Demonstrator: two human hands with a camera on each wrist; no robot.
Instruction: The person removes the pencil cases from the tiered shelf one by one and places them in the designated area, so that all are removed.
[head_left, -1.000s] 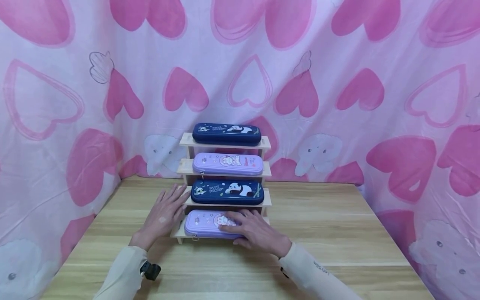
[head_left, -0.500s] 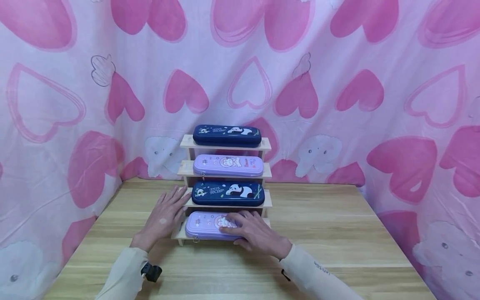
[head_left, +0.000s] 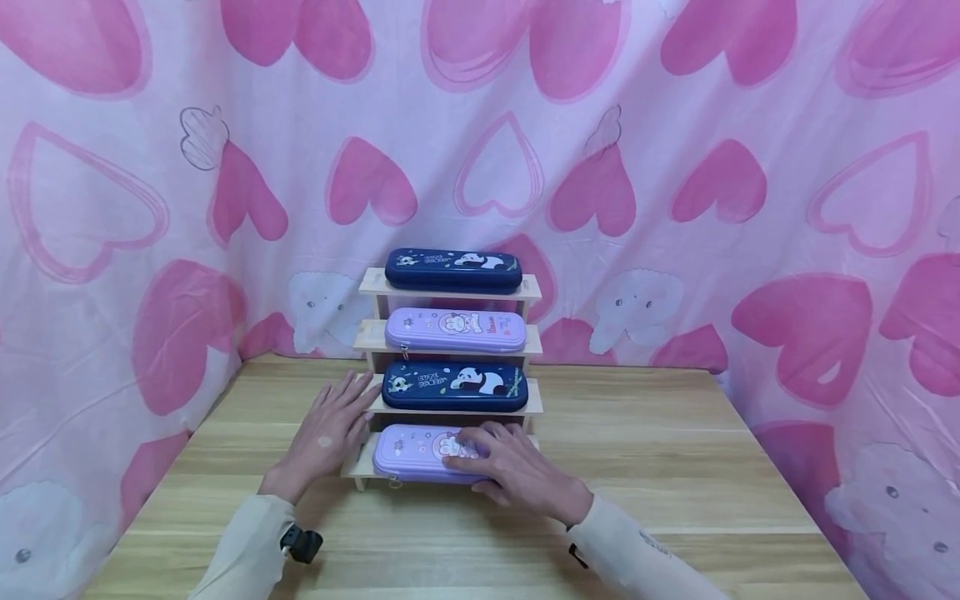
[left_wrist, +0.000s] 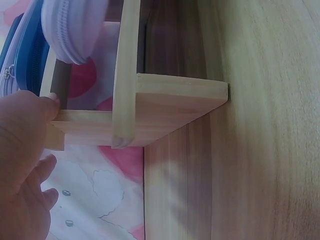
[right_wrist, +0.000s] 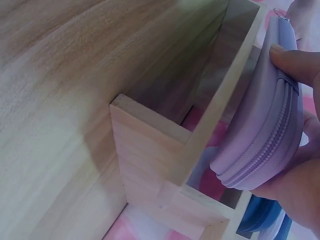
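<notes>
While the head view takes in the whole wooden rack, my right wrist view adds the toothed zip round the right end of the lower lilac case, plus my thumb on its front side; the rest of that hand is partly hidden behind it. Left wrist view adds the rack's end board, standing on the worktop. Printed lids read properly only from the head: rabbit on lilac, panda on navy.

Hands: my right hand is grasping the lower lilac case at the rack's bottom step, fingers over the lid toward the rack's right end. Can't tell if the underside sits fully on the step. My left hand is loose, fingers mostly straight, grasping nothing, touching the rack's left end around the second step up.

Counts: one rack, four steps, four cases, one per step. Two lilac: the lower one at the bottom, the upper lilac case on the third step up. Two navy: the lower navy case on the second step, the upper navy case on top of the rack. Two pale sleeves, dark device on each. One heart-print cloth behind the rack.
</notes>
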